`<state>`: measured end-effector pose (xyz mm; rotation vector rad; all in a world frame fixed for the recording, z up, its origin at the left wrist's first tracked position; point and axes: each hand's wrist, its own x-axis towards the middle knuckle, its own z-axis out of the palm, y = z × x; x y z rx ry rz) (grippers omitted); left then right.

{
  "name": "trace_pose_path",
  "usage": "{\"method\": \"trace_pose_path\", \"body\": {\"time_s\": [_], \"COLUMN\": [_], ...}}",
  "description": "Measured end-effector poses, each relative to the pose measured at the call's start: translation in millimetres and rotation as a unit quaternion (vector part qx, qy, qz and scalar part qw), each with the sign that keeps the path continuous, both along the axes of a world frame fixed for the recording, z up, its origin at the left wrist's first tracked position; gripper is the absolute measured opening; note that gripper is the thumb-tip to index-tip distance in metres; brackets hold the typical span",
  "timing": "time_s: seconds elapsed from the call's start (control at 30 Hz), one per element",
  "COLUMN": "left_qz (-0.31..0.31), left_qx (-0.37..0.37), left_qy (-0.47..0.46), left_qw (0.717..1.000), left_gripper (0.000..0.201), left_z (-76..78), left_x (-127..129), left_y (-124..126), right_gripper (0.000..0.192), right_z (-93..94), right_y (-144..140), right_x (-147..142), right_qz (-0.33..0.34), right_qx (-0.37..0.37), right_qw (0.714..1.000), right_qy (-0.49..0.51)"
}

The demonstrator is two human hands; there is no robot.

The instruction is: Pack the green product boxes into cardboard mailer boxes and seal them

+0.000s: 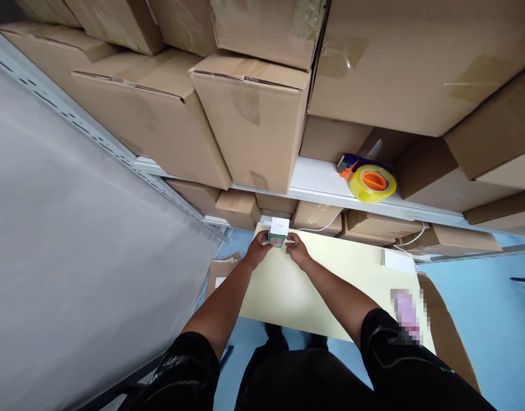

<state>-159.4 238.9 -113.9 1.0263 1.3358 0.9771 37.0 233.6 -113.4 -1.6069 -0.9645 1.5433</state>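
Head view, looking down past both forearms. Your left hand point(259, 249) and right hand point(297, 249) meet at the far edge of a pale yellow surface point(331, 268), each grip closed on one side of a small box point(278, 232) held between them; the left fingers press its left face, the right fingers its right face, and the box appears to sit on or just above the surface, though which cannot be told from here. The box is a compact carton, white on top with a small red mark and green with a touch of red on the side facing you; its edges look crisp and square. Judged by its size and how easily your fingertips pinch it, it is probably light and stiff, a thin card shell that would dent under a hard squeeze and might slip if the faces are glossy. Take hold across two opposite flat faces, as you do now, with fingertips low on the sides rather than on the lid. Behind the box a white cable point(322, 227) trails along the back of the surface, and a white block point(398, 261) lies near the right end. Above, a white shelf point(318, 180) carries a yellow tape roll point(372, 182) among stacked cardboard cartons point(249, 114).
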Motion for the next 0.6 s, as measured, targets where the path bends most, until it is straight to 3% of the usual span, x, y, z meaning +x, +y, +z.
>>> {"method": "trace_pose_path", "body": {"time_s": [0.23, 0.4, 0.6], "left_qz": [0.067, 0.118, 0.146], "left_qx": [-0.036, -0.051, -0.04], "left_qy": [-0.006, -0.028, -0.025], "left_qw": [0.997, 0.991, 0.988], "left_gripper": [0.057, 0.055, 0.052], "left_z": [-1.1, 0.2, 23.8], "left_x": [-13.2, -22.3, -38.3], "left_y": [-17.0, -49.0, -103.7], "right_gripper": [0.058, 0.05, 0.044], "right_z": [2.1, 13.5, 39.0], "right_y": [-20.7, -46.2, -76.3], "right_x": [17.3, 31.5, 36.2], "right_qz": [-0.024, -0.034, -0.042], "right_qx": [0.014, 0.036, 0.057], "right_qw": [0.999, 0.999, 0.997], "right_qy": [-0.021, -0.008, 0.016]}}
